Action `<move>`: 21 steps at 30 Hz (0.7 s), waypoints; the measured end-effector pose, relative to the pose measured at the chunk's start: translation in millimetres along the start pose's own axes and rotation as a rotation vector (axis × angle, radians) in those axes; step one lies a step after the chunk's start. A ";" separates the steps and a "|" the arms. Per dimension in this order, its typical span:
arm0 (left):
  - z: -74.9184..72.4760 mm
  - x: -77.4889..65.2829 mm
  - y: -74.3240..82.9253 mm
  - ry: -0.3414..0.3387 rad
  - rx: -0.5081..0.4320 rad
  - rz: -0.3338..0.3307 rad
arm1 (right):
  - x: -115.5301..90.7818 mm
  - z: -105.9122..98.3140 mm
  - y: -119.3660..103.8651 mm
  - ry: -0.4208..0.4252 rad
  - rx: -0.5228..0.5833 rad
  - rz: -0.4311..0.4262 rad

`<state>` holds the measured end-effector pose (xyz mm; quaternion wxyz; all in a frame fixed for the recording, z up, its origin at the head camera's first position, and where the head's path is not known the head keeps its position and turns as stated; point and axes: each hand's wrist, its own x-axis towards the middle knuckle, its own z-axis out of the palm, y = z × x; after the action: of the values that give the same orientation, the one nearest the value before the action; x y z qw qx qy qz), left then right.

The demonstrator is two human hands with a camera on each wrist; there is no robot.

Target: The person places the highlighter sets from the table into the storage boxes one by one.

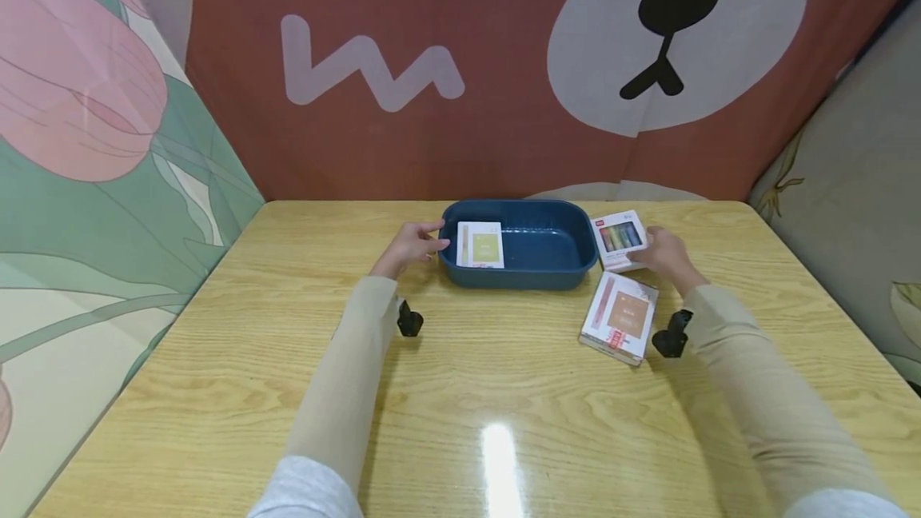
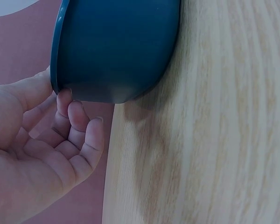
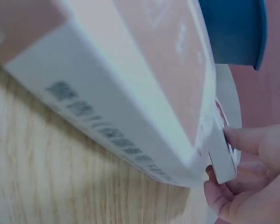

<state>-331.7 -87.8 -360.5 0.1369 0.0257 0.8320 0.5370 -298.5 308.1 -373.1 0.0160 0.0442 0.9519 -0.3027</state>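
A dark blue plastic basin (image 1: 521, 278) stands at the back of the table, with a white and yellow box (image 1: 480, 245) at its left end. My left hand (image 1: 413, 248) pinches the basin's left rim; the left wrist view shows the fingers (image 2: 94, 133) bent under that rim. At the basin's right end, my right hand (image 1: 669, 258) grips a white box of crayons (image 1: 619, 238), coloured sticks visible through its window. In the right wrist view the thumb lies over the crayon box (image 3: 222, 161) and fingers curl beneath it.
A thicker white box with a brown-orange square (image 1: 619, 318) lies on the wooden table (image 1: 460, 390), in front of the crayon box. Behind the table hangs a red-brown printed cloth (image 1: 489, 142). Flowered cloths hang on both sides.
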 end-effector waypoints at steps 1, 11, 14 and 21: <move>0.1 0.1 -0.2 -0.001 0.000 0.002 | 0.0 -1.6 0.9 -0.004 0.013 -0.006; 0.4 0.5 0.2 -0.010 -0.004 -0.002 | 3.2 -7.7 11.7 -0.057 0.273 0.113; 0.4 1.3 -0.4 -0.016 -0.006 0.007 | 2.7 -9.3 13.4 -0.065 0.334 0.143; 0.1 1.8 -1.9 -0.016 -0.010 0.023 | -0.6 -11.4 13.1 -0.072 0.461 0.175</move>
<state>-333.2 -88.2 -362.7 0.1377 0.0387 0.8278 0.5425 -296.6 325.3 -371.3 0.0657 0.1183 0.8491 -0.5106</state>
